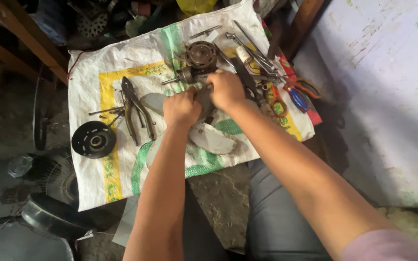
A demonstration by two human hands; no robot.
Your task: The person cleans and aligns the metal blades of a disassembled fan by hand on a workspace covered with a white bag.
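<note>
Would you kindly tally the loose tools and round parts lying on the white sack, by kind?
Pliers: 1
Scissors with orange handles: 1
Black round cover: 1
Round motor part: 1
Total: 4, not counting the small tools crowded behind the right hand, too tangled to separate.

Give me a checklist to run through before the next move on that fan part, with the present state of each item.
1. Both hands on the part: ok. The left hand and right hand close together on the small dark fan part.
2. Grip itself: cannot tell; the fingers hide the contact.
3. Fan blades free of clutter: ok; the pale blades lie on the white sack.
4. Pliers within reach: ok, lying left of the left hand.
5. Motor housing set apart: ok, just beyond the hands.
6. Tools by the right hand: not ok, crowded close to the wrist.
</note>
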